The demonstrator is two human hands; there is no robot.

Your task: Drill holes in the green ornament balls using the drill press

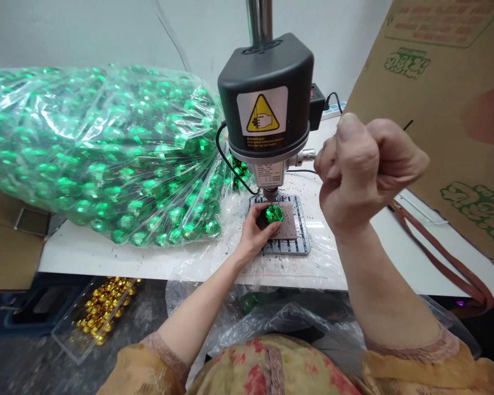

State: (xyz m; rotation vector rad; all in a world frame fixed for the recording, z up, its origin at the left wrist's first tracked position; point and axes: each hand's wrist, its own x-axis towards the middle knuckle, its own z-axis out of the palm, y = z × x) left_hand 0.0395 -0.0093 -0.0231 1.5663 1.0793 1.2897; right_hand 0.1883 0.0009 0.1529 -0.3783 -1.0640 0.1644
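On the base of a small black bench drill press [265,93], my left hand [255,229] grips a shiny green faceted ball [274,213] between thumb and fingers. The ball rests on a brown pad [288,222] over the slotted metal base plate [304,241], right beneath the chuck [270,193]. My right hand [358,170] is raised beside the drill head, its fingers wrapped around the feed handle. Most of that handle is hidden in the fist; the silver hub [307,155] shows at its left. Whether the bit touches the ball, I cannot tell.
A big clear bag [107,148] of green balls lies left of the drill. Cardboard boxes [448,109] stand at right and left. Below the table, a clear bin [72,329] holds gold balls. Plastic film [201,263] and dark shavings lie around the base; a brown strap [440,258] hangs at right.
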